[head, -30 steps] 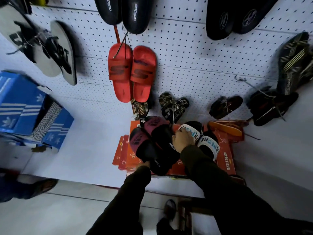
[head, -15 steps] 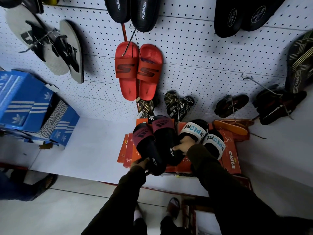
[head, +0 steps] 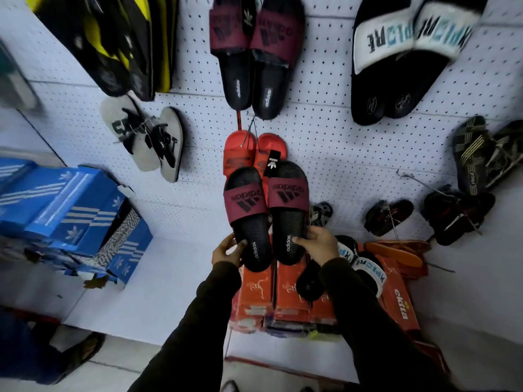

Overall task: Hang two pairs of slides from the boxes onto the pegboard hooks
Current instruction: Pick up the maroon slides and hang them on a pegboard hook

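Slides (head: pixel 268 210), a maroon-strapped pair, are being lifted at centre frame, left hand (head: pixel 226 250) and right hand (head: pixel 317 241) gripping their heels; finding a free hook (head: pixel 410 176) at right seems next.

Two black slides (head: pixel 267 219) with dark red straps stand side by side, toes up, heels down in the grip. Each strap says adidas. A small black tag (head: pixel 272 163) sticks up between the toes, far above the held heels.
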### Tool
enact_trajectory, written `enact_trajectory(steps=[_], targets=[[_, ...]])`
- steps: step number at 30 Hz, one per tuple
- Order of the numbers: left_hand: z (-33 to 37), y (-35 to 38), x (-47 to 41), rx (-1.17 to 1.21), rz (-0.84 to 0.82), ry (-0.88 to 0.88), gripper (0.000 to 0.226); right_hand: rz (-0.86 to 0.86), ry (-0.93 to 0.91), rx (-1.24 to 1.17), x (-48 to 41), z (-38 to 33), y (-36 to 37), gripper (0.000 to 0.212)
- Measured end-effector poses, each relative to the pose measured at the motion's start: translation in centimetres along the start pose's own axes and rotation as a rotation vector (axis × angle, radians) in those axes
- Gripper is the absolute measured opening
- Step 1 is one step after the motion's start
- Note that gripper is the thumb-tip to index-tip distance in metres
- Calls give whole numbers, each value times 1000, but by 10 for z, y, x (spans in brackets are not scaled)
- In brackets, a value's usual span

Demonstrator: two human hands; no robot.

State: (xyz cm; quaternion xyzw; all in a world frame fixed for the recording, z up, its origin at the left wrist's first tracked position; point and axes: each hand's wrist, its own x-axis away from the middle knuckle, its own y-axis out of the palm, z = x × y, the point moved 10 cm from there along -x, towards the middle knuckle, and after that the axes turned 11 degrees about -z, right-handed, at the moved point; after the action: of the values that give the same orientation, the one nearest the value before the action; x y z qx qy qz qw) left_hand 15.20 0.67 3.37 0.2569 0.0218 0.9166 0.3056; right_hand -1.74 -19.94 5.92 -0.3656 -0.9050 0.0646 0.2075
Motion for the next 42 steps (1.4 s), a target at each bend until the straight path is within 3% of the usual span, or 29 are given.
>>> enact_trajectory(steps=[6, 18, 28, 34, 42], targets=[[99, 2, 2, -8, -30, 222, 45, 113, -205, 19, -2, -99, -12, 43], [266, 19, 6, -5, -139, 547, 47, 245, -546, -61, 6, -257, -39, 42], [377, 36, 11, 4, -143, 748, 49, 308, -699, -57, 4, -350, -64, 38], [392, 39, -17, -64, -137, 713, 46, 291, -612, -45, -22, -360, -63, 38], [345, 35, -46, -105, -115, 589, 45, 290, -498, 12, -42, -314, -41, 41]])
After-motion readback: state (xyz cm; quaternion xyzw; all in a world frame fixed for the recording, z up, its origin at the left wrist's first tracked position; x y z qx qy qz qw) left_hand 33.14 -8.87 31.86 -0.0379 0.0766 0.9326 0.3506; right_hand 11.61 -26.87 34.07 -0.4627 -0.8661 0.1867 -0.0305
